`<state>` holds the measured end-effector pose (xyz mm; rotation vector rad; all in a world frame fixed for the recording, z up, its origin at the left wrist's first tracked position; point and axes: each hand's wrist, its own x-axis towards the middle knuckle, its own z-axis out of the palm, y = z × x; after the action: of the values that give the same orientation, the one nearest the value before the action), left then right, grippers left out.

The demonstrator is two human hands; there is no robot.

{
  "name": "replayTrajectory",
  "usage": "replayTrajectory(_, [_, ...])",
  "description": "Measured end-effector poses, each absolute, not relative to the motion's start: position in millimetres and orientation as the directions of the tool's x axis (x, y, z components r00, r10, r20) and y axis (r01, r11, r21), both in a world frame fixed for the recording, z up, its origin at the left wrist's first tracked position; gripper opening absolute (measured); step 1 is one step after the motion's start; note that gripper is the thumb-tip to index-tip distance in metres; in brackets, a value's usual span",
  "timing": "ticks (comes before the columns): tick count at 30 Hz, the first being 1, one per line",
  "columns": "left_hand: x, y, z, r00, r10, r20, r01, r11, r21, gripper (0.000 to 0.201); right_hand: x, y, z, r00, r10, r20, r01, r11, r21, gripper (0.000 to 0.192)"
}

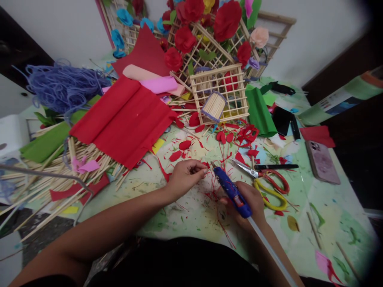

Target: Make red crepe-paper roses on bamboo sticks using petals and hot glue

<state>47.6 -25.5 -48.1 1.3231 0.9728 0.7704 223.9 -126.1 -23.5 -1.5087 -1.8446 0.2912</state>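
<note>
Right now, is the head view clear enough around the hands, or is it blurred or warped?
Head view: even, soft light, no glare; left hand, right hand and blue glue gun are reasonably sharp; edges bend with wide-angle distortion, corners darken, and the paper flowers at the top look slightly soft.

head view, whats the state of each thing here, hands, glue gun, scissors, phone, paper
right hand: closed around the glue gun
glue gun: held, nozzle aimed at the left fingertips
left hand: pinching something small, too small to tell
scissors: lying on the table, blades open
phone: flat, back side up
red crepe paper: unfolded, spread flat
bundle of sticks: banded, leaning in the wooden grid
</note>
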Motion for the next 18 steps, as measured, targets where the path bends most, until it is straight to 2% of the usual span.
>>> replayTrajectory(2, [47.5,-24.8,-48.0,0.410,0.904,-0.123,0.074,0.102,0.992,0.017,224.5,-126.3,-24.7,-0.033,0.909,0.416,0.770,0.288,-0.569,0.012])
replayTrajectory(6, [48.3,-23.8,-43.6,0.391,0.907,-0.156,0.026,0.158,0.987,0.018,225.1,-126.5,-27.9,-0.119,0.911,0.394,0.759,0.339,-0.556,0.014])
replayTrajectory(13, [48.1,-24.5,-39.8,0.492,0.827,-0.273,-0.046,0.338,0.940,0.021,228.8,-127.1,-24.6,-0.063,0.878,0.475,0.751,0.355,-0.557,0.015])
replayTrajectory(18, [47.8,-26.3,-42.1,0.545,0.788,-0.285,-0.053,0.372,0.927,0.024,228.9,-125.5,-27.9,-0.111,0.894,0.435,0.734,0.369,-0.571,0.016])
